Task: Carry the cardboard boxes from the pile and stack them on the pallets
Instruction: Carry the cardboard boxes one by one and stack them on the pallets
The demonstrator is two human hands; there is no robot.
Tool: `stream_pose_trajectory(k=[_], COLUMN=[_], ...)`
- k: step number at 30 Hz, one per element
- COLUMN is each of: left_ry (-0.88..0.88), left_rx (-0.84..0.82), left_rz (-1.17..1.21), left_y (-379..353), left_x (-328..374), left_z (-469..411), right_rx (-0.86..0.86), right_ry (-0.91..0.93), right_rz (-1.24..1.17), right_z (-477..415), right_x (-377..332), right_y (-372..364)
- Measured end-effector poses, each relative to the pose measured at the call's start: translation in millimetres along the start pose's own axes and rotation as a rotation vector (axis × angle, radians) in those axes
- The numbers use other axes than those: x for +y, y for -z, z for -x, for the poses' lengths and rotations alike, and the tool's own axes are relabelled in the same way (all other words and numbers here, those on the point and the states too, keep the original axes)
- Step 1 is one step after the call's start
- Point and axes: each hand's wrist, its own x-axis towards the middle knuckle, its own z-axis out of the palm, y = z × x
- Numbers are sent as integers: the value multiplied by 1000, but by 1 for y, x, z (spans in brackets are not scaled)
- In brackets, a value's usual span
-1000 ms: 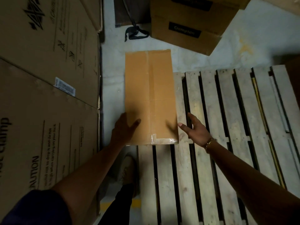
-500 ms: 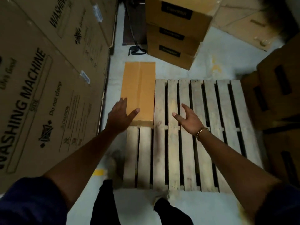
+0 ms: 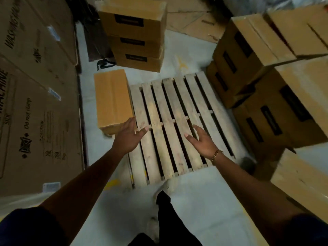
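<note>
Washing-machine cartons (image 3: 35, 107), cut off by the frame, wall the left. A plain cardboard box (image 3: 112, 100) lies at the wooden pallet's (image 3: 179, 112) left edge, its base hidden. The left hand (image 3: 128, 137), fingers spread, hovers by the box's near corner, holding nothing. The right hand (image 3: 202, 142) hangs open-palmed over the slats. Stacked boxes (image 3: 262, 82) crowd the right, labels blurred.

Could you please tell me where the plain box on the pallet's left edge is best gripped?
Probably by its two long sides, one hand each, coming from the near short end: the plain box lies flat on the pallet, lengthwise away from the person, with both long sides free.
</note>
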Motion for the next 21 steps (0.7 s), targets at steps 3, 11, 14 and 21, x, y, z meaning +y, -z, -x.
stream_pose_trajectory(k=[3, 11, 14, 21], left_ry=[-30, -114, -127, -122], left_rx=[-73, -264, -308, -423], left_rz=[-13, -96, -74, -29], left_y=[-36, -150, -196, -319], left_x=[23, 122, 171, 302], left_z=[36, 118, 140, 184], right_rx=[60, 185, 231, 261], right_ry=[-54, -204, -266, -310], right_rz=[-57, -120, -167, -243], right_z=[52, 170, 209, 296], right_x=[44, 156, 198, 318], right_y=[16, 77, 116, 218])
